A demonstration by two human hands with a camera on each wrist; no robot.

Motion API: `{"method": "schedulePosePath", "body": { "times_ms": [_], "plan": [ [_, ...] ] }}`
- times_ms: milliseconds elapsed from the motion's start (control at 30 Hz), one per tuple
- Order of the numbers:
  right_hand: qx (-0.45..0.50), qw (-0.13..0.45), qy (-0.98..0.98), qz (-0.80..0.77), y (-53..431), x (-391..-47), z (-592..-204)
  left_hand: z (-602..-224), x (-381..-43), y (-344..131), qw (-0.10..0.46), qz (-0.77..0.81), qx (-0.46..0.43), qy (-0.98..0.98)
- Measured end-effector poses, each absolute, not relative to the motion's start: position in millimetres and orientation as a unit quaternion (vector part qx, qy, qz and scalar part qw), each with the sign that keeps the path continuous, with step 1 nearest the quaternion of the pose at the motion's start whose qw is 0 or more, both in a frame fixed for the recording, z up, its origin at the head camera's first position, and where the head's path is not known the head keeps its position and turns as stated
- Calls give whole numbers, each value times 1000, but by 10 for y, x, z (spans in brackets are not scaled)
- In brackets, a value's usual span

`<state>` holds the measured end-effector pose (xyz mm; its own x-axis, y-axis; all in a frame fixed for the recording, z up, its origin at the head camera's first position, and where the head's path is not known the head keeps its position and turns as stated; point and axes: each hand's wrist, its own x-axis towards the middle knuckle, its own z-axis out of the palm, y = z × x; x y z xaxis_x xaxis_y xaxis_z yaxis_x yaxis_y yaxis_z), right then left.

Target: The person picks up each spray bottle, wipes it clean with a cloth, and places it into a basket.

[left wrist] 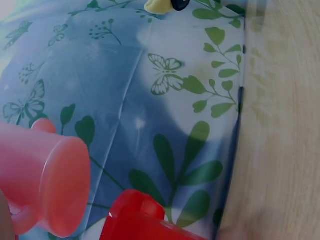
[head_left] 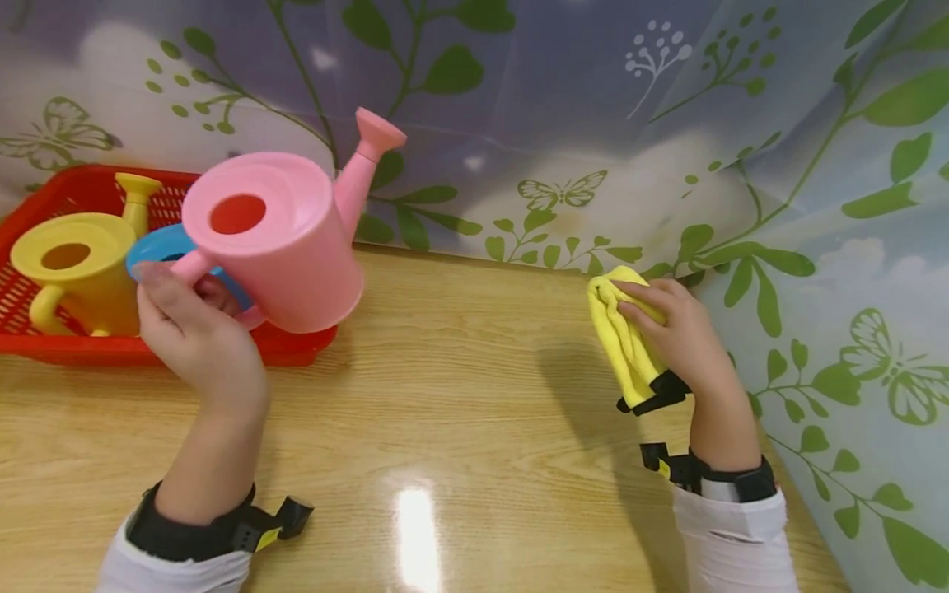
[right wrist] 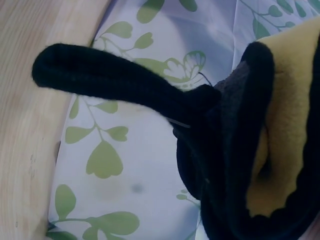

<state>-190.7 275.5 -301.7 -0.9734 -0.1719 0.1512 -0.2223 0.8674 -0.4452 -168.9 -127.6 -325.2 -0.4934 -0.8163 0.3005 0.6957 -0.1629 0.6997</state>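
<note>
My left hand [head_left: 203,338] grips the handle of a pink watering can [head_left: 304,255], holding it upright above the right end of a red basket [head_left: 285,354]. Part of the same can's body shows in the left wrist view. At the right, near the wall, my right hand [head_left: 682,333] pinches a folded yellow cloth item [head_left: 623,338] with black ends, raised off the table. Up close, the right wrist view shows its black edging [right wrist: 252,165] and a dark protruding flap; the folds hide its full shape.
Inside the red basket stand a yellow watering can [head_left: 96,280] and a blue item [head_left: 159,243] partly covered by my hand and the pink can. A leaf-patterned sheet [head_left: 474,123] hangs behind and along the right of the wooden table [head_left: 460,395].
</note>
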Motion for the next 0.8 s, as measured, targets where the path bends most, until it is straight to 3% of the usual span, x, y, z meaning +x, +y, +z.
{"method": "schedulePosePath", "body": {
  "times_ms": [267, 600, 800],
  "plan": [
    [91, 43, -964, 247, 2846, -1931, -3048, -3345, -1694, -1364, 445, -775, 61, -445],
    [52, 50, -966, 246, 3023, -1987, -3138, -3399, -1674, -1435, 247, -728, 154, -620],
    [17, 15, -973, 229, 3151, -2046, -3182, -3405, -1701, -1454, 180, -696, 183, -671]
  ]
}}
